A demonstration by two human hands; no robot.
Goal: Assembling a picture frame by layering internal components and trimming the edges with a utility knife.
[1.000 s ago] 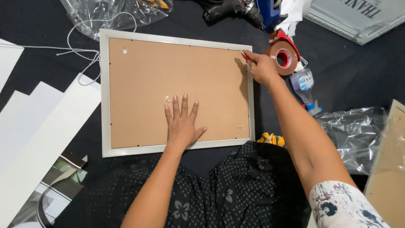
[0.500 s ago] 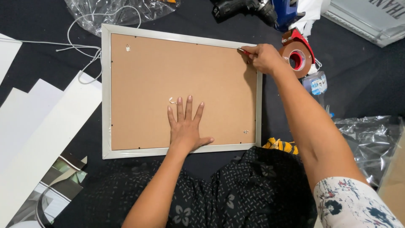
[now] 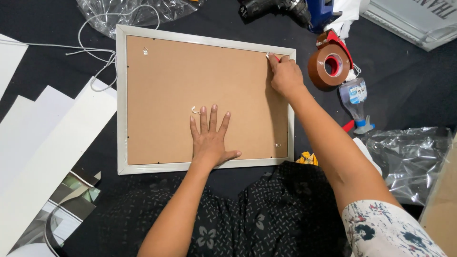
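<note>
The picture frame (image 3: 204, 102) is lying face down on the black cloth (image 3: 95, 157), its smooth brown backing board turned up inside a pale, narrow moulding. The left hand (image 3: 209, 138) is staying flat on the board, fingers spread apart, pinning it. The right hand (image 3: 284, 76) is creeping inward along the top right corner, fingers pinched together on a small red tool (image 3: 275, 57). A glossy brown tape roll (image 3: 329, 66) is sitting just beside it
</note>
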